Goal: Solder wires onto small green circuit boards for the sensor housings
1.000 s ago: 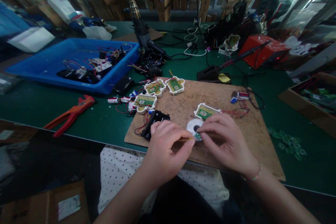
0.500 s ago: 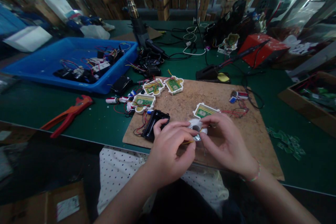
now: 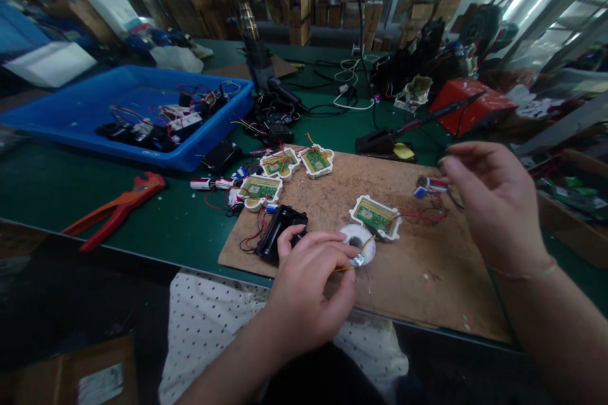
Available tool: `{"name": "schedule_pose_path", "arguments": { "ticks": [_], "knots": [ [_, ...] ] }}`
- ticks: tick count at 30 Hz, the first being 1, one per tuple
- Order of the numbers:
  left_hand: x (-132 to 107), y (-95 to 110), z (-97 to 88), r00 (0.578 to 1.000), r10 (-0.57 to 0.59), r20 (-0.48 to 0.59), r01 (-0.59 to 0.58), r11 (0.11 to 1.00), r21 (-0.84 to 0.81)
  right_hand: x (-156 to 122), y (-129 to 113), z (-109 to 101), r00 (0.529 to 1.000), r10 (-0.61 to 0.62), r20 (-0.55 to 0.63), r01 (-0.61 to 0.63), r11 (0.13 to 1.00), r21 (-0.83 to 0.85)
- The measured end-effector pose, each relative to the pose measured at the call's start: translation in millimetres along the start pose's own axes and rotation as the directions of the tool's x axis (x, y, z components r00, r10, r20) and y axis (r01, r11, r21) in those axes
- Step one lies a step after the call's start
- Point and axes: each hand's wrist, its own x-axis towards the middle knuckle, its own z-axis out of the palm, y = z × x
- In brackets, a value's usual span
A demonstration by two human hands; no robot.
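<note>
My left hand (image 3: pixel 311 272) is closed, with a thin yellow wire (image 3: pixel 341 269) pinched between thumb and fingers. Its fingertips touch a white spool (image 3: pixel 365 242) lying on the brown board; a yellow wire end and a shiny bit lie over the spool's hole. Just behind the spool is a white-cased circuit board (image 3: pixel 370 212) with red and black leads. My right hand (image 3: pixel 496 202) is raised over the board's right side, thumb and index curved apart, nothing visible held. Beyond its fingertips a soldering iron (image 3: pixel 434 115) rests in a black stand (image 3: pixel 373 142).
A black battery holder (image 3: pixel 280 234) and several white-cased circuit boards (image 3: pixel 260 190) occupy the brown board's (image 3: pixel 427 278) left side. Red-handled cutters (image 3: pixel 121 205) and a blue tray (image 3: pixel 166 155) of wired parts stand further left. A heat gun (image 3: pixel 259 63) is behind; a red box (image 3: pixel 468 107) sits back right.
My right hand has left the spool and moved up and right towards the soldering iron. My left hand stays at the spool. The view has shifted slightly.
</note>
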Motion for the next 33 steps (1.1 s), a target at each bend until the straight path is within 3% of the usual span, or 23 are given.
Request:
{"name": "schedule_pose_path", "arguments": {
  "ticks": [2,7,15,19,22,26,29,33],
  "knots": [
    [-1,0,1.0,1.000,-0.001,-0.008,0.001,1.000,-0.011,39,15,0,0.984,0.165,-0.070,-0.164,0.986,0.011],
    [-4,-4,7.8,0.997,0.036,-0.067,-0.037,0.999,-0.005,104,49,16,0.951,0.298,-0.083,-0.304,0.950,-0.071],
    [-8,-9,14.6,0.996,0.051,-0.080,-0.046,0.996,0.071,131,72,67,0.930,0.350,0.110,-0.335,0.933,-0.135],
    [-9,-9,13.1,0.996,0.061,-0.069,-0.056,0.995,0.077,134,69,71,0.959,0.279,0.043,-0.273,0.956,-0.108],
    [-8,-10,12.3,0.997,0.068,-0.045,-0.065,0.995,0.069,128,56,52,0.981,0.137,-0.136,-0.148,0.986,-0.079],
    [-8,-11,12.4,0.996,0.068,-0.057,-0.065,0.997,0.047,96,27,20,0.942,-0.016,-0.336,0.019,1.000,0.007],
    [-8,-10,11.4,0.997,0.065,-0.040,-0.063,0.997,0.050,56,8,7,0.929,-0.027,-0.370,0.092,0.983,0.159],
    [-8,-8,9.0,0.998,0.060,-0.024,-0.059,0.997,0.055,-1,-10,3,0.942,0.010,-0.336,0.093,0.952,0.291]
  ]
}}
